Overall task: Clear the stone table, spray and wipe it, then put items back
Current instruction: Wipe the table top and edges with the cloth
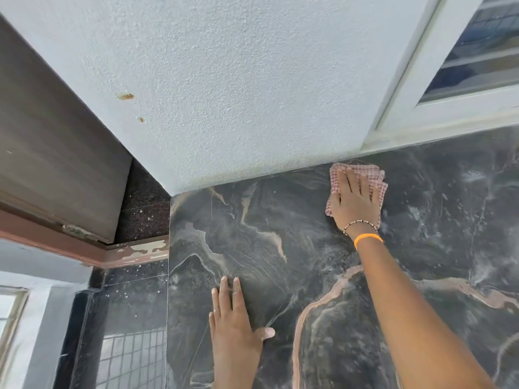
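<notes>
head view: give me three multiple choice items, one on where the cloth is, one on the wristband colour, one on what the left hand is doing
1. Where is the checked cloth?
A. at the far edge by the wall
B. hanging off the near edge
C. on the floor

2. What colour is the wristband on the right arm?
A. green
B. orange
C. blue

3. What is the left hand doing?
A. gripping a spray bottle
B. clenched in a fist
C. resting flat on the stone table

Answers: 1 A, the cloth touches the wall line under the right hand; 2 B, the band is bright orange; 3 C, the fingers lie straight on the stone.
</notes>
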`<action>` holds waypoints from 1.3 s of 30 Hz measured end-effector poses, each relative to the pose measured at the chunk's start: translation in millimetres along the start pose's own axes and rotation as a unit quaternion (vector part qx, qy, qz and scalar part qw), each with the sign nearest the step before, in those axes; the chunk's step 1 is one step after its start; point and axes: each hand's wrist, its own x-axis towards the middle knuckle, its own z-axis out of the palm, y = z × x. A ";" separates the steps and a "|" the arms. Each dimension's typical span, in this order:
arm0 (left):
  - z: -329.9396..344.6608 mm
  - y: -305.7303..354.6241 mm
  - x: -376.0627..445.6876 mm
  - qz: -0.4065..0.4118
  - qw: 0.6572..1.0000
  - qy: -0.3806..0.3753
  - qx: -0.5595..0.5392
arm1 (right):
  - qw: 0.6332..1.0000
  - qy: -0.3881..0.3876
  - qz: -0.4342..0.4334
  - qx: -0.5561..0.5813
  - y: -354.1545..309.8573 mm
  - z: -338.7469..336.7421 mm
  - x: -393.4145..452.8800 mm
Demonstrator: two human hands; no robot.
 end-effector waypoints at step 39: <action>32.7 19.0 -36.6 0.090 0.995 -0.049 0.016 | 0.970 -0.098 -0.213 -0.062 -24.2 13.5 -204.6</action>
